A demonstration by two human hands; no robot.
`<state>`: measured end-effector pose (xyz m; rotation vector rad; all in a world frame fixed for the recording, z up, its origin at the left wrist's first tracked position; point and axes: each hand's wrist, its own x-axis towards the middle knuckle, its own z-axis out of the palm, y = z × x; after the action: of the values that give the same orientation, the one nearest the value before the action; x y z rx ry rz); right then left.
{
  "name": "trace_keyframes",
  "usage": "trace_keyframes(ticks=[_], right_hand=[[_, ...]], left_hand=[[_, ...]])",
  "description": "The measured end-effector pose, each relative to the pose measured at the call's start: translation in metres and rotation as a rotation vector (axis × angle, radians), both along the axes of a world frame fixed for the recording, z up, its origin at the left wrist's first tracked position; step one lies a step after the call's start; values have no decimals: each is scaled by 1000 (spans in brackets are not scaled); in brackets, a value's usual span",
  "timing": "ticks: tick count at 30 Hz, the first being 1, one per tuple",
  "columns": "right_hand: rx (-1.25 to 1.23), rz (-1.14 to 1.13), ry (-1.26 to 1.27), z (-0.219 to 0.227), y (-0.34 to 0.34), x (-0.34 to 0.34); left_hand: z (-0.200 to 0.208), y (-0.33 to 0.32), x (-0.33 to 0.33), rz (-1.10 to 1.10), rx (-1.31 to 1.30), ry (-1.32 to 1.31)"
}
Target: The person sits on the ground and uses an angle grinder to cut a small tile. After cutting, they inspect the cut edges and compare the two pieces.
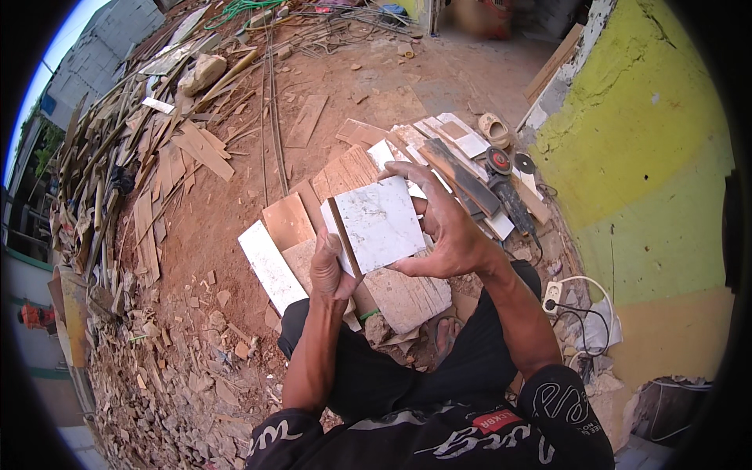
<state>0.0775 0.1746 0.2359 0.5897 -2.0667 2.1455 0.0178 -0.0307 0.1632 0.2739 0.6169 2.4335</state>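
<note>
Above my lap I hold a squarish white marbled tile piece (pixel 380 223) between both hands. A narrow brown strip (pixel 345 237) runs along its left side, with another white face beyond the strip; whether these are separate pieces I cannot tell. My left hand (pixel 332 266) grips the lower left side, thumb up and fingers partly hidden beneath. My right hand (pixel 445 227) spans the right side, its fingers curled over the far corner and its thumb at the near one. Under the hands lie a long white tile strip (pixel 270 266) and a rough pale slab (pixel 407 298).
Right of the tile pieces lies an angle grinder (pixel 509 192) near a black disc (pixel 525 163). A white power strip (pixel 553 296) with cables sits by the cracked yellow-green wall (pixel 627 157). Scrap wood (pixel 168 164) piles up at left, above rubble (pixel 188 376).
</note>
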Motion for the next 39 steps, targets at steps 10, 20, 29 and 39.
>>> trace_keyframes(ticks=[10,20,29,39], right_hand=[[-20,-19,43,-2,0,0],[513,-233,296,14,3,3],[564,-211,295,17,2,3],[565,-189,313,13,1,5]], left_hand=[[-8,-1,-4,-63,28,48],[-2,2,-3,0,-36,25],[1,2,0,23,-27,-6],[5,0,6,11,-45,-9]])
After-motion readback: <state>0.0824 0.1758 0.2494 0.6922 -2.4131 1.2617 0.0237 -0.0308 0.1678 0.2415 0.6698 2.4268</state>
